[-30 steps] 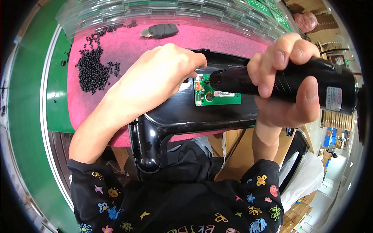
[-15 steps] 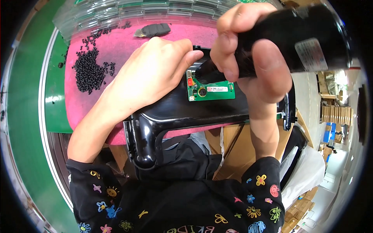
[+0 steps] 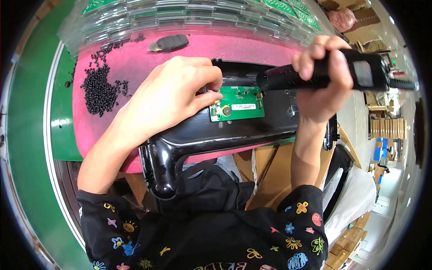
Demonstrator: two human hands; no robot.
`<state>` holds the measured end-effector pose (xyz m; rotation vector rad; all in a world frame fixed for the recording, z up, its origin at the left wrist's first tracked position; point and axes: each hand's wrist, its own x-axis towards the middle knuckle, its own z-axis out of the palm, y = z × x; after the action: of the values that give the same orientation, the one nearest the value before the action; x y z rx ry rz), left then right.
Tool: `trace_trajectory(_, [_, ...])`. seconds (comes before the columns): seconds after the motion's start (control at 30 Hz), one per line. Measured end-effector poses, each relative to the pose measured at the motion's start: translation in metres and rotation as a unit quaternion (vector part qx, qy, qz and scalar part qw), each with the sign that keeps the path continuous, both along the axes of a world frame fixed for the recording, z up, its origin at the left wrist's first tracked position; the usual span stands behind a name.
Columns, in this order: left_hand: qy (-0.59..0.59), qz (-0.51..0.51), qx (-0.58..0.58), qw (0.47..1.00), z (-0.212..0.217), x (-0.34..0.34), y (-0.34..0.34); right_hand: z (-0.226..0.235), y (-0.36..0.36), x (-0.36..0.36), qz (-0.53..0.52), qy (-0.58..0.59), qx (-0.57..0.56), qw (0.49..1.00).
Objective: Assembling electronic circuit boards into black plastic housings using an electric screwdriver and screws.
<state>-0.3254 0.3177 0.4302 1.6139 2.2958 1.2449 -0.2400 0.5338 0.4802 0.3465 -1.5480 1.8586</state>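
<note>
A green circuit board [image 3: 245, 114] lies inside a long black plastic housing [image 3: 202, 135] in front of me. My left hand [image 3: 177, 90] reaches over the housing's left part. Its fingers are curled, with thumb and forefinger at the board's upper left corner; whatever may be between them is hidden. Wrapped in my right hand [image 3: 326, 81] is a black electric screwdriver [image 3: 281, 77], tilted, its front end pointing left to the board's upper right edge. The bit cannot be made out, nor whether it touches.
A pile of small black screws [image 3: 100, 92] lies on the pink mat [image 3: 135, 58] at left. Beyond my left hand is a blade with a black-wrapped handle [image 3: 173, 42]. Stacked clear plastic trays [image 3: 180, 20] line the back. Cardboard [image 3: 279, 168] stands below the housing.
The screwdriver has moved from the board's upper left to its right edge, lower and farther from the view. My left thumb has come down to the board's left edge.
</note>
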Motion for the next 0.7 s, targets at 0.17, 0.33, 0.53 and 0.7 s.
trace_trajectory(0.17, [0.014,-0.046,0.016,0.999,0.001,0.001,-0.001,0.026,-0.008,0.027,0.116,0.051,-0.133,0.983])
trace_trajectory(0.33, [0.026,-0.078,0.107,0.991,0.004,0.002,0.002,0.041,-0.023,0.041,0.084,0.094,-0.127,0.984])
trace_trajectory(0.53, [0.019,-0.081,0.122,0.989,0.006,0.002,0.001,0.043,-0.024,0.047,0.083,0.097,-0.136,0.982])
trace_trajectory(0.7, [0.012,-0.094,0.139,0.986,0.004,0.003,0.002,0.044,-0.027,0.049,0.096,0.100,-0.120,0.983])
